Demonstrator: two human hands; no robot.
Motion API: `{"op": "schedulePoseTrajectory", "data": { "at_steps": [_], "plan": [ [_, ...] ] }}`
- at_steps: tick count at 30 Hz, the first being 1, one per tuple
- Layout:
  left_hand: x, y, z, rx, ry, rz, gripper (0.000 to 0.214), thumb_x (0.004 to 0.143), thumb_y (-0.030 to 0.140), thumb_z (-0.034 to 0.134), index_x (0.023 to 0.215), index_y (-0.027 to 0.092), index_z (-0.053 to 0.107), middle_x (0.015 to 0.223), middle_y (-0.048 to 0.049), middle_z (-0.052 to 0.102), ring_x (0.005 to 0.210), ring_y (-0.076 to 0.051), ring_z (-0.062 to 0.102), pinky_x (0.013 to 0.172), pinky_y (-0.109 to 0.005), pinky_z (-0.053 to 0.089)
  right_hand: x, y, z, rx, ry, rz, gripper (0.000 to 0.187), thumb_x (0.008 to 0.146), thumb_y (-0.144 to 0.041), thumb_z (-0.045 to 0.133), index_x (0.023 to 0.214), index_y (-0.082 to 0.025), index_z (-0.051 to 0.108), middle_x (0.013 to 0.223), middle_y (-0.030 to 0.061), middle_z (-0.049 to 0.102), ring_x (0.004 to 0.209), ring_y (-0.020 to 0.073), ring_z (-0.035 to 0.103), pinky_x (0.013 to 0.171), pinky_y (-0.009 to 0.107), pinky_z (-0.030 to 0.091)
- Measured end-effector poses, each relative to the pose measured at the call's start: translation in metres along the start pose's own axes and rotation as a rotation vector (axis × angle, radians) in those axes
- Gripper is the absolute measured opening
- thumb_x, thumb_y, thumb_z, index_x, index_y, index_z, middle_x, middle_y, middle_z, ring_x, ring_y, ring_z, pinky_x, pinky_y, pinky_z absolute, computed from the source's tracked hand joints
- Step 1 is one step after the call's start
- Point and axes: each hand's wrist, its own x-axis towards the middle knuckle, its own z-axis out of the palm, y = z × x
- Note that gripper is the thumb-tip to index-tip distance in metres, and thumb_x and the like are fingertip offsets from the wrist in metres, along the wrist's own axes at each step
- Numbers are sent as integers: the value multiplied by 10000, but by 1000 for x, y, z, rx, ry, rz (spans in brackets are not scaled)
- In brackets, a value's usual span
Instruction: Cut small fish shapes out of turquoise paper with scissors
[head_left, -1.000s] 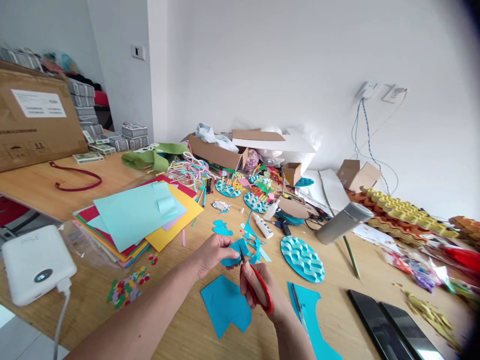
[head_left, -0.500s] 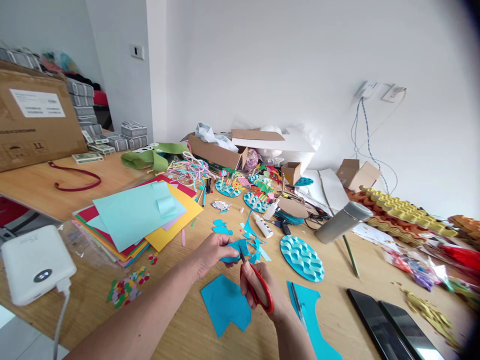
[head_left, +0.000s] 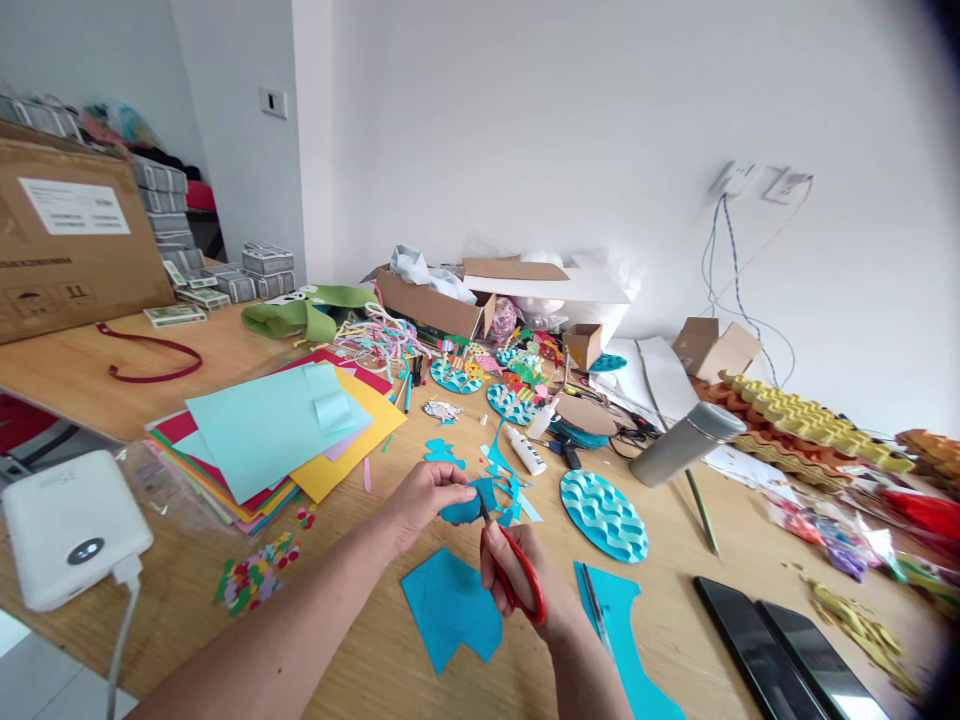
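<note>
My left hand [head_left: 421, 503] pinches a small piece of blue paper [head_left: 463, 508] above the wooden table. My right hand [head_left: 529, 580] is closed round red-handled scissors [head_left: 516, 572], whose blades reach up into that paper. Under my hands lie a larger blue paper sheet [head_left: 452, 608] and a long blue offcut [head_left: 624, 640]. Blue scraps [head_left: 510, 470] are scattered just beyond, next to a round blue disc with a wave pattern [head_left: 604, 516].
A stack of coloured paper [head_left: 277, 435] lies at left, a white power bank [head_left: 69, 528] with its cable at the near left edge. A glue bottle [head_left: 525, 450], a grey flask [head_left: 686, 445], two dark phones [head_left: 780, 655], cardboard boxes [head_left: 442, 305] and paper crafts crowd the back and right.
The blue piece in my left hand has turned and drawn in slightly against the scissor blades. Both hands stay in almost the same place.
</note>
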Motion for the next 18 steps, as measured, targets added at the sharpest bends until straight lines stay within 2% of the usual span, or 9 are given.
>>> {"op": "schedulePoseTrajectory", "data": {
  "at_steps": [4, 12, 18],
  "plan": [
    [1, -1, -1, 22, 22, 47, 224, 576, 312, 766, 641, 131, 651, 610, 4, 616, 580, -96, 490, 595, -238, 353, 2, 3, 0, 39, -5, -12, 703, 730, -817, 426, 501, -162, 542, 355, 0, 474, 296, 75, 392, 355, 209, 301],
    [2, -3, 1, -116, 94, -59, 341, 513, 351, 827, 688, 140, 624, 635, 14, 633, 569, -94, 523, 589, -230, 362, 5, 1, 3, 107, 13, 0, 711, 725, -829, 413, 550, -155, 559, 402, 14, 512, 346, 85, 430, 385, 212, 307],
    [0, -4, 1, -156, -20, -65, 365, 535, 317, 819, 769, 146, 598, 658, -8, 658, 593, -126, 574, 620, -268, 436, 4, 3, 2, 150, 52, -12, 712, 756, -814, 391, 533, -155, 540, 362, 2, 463, 317, 74, 386, 366, 209, 265]
  ]
}}
